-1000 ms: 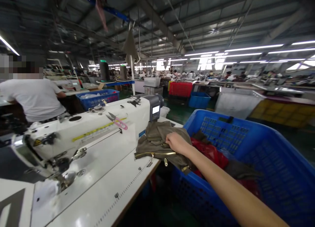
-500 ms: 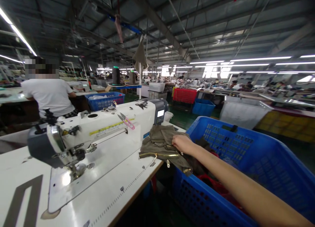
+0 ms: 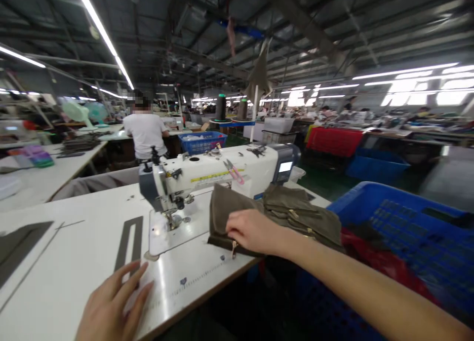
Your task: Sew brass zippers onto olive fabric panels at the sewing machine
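My right hand (image 3: 254,230) has its fingers closed on an olive-brown zippered fabric piece (image 3: 226,202), lifting one side of it above the sewing table. A metal zipper pull (image 3: 234,246) dangles under the fingers. Behind my wrist, more olive fabric with zippers (image 3: 318,217) lies bunched on the table's right side, towards the blue basket. My left hand (image 3: 113,304) is over the table at lower left, fingers spread, holding nothing. Just beyond its fingertips lies a dark strip with a long slot (image 3: 125,242). The sewing machine (image 3: 252,158) stands behind, its needle area left of the fabric.
Pink-handled snips (image 3: 234,173) rest on the machine arm. A large blue basket (image 3: 365,193) with red and dark material stands at right, against the table's side. Dark flat fabric (image 3: 22,245) lies at far left. A person in a white shirt (image 3: 144,132) works beyond the machine.
My right hand has drawn the fabric piece left from the basket side, towards the machine's needle area. My left hand has come into view at lower left. The view has swung left.
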A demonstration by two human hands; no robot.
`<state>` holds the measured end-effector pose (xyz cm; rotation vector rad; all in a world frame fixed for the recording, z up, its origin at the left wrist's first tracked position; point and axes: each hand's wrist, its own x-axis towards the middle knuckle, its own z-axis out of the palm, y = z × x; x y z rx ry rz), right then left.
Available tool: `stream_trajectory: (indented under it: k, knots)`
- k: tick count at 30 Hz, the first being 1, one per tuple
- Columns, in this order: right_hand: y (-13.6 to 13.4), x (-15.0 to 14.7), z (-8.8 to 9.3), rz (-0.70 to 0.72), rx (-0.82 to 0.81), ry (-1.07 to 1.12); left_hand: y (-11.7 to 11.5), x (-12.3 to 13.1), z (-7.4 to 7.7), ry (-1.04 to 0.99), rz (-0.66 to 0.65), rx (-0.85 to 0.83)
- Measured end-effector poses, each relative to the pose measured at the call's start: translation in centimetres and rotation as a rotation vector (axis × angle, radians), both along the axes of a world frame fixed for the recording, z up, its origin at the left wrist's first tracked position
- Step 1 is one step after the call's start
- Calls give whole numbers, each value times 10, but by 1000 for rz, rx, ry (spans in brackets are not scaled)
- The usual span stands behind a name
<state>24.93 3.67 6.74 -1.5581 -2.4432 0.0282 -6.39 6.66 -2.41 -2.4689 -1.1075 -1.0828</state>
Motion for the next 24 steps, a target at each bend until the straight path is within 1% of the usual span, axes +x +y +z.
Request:
stream_trajectory:
  k: [2,3,5,8,10,12,15,17,18,19,21,24]
  knots:
    - [13,-31,-24,138,-110,48,-11,2,7,71,-1,1]
    - [17,-40,-31,177,-143,73,-15,4,10,88,-7,-9]
    - [19,-45,-36,195,-148,135,-22,8,17,96,-24,-41]
    - [12,-29,-31,95,-75,308,-26,17,24,98,-79,-117]
    - [3,-14,-32,4,-40,385,-24,28,26,108,-136,-173]
    - [-7,-2,-44,-53,-41,368,-18,46,26,116,-207,-224]
    - [-15,6,-72,-94,-14,275,-8,82,24,117,-293,-301]
    - [-17,6,-87,-104,48,231,-3,106,23,134,-306,-362]
    - [-17,5,-92,-100,81,217,0,117,22,149,-302,-389]
    - [-17,3,-94,-90,107,208,1,126,22,169,-299,-409]
    - [-16,0,-91,-59,146,197,3,139,22,225,-314,-435]
    - [-14,-3,-73,-4,202,196,6,148,25,293,-342,-443]
